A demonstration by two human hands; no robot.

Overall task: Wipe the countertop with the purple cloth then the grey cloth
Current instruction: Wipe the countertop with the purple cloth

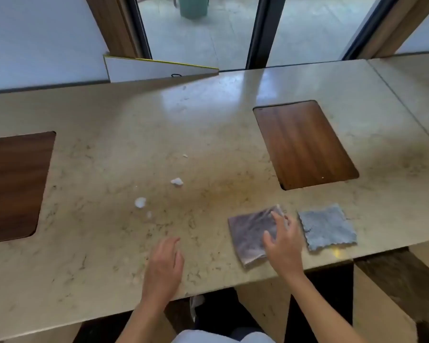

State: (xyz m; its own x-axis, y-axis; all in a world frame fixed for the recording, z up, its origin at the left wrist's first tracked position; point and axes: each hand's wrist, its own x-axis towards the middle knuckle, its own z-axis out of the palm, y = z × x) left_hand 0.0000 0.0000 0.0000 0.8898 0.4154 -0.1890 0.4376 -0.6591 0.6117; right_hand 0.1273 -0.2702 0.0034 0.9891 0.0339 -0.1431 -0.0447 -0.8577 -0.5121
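Note:
The purple cloth (pixel 248 233) lies flat near the front edge of the beige stone countertop (pixel 134 134). My right hand (pixel 284 243) rests on the cloth's right side with fingers spread; it does not grip the cloth. Just to the right lies the grey cloth (pixel 327 227), flat and untouched. My left hand (pixel 165 264) lies palm down on the bare counter to the left of the purple cloth, holding nothing. White crumbs or bits of foam (pixel 176 181) (pixel 140 202) and an orange-brown stain (pixel 223 191) mark the counter's middle.
Two wood-lined rectangular openings are cut into the countertop, one at the right (pixel 305 144) and one at the far left (pixel 13 186). A white board with a yellow edge (pixel 156 69) leans at the back. Beyond it is a glass door. The counter's front edge runs just under my wrists.

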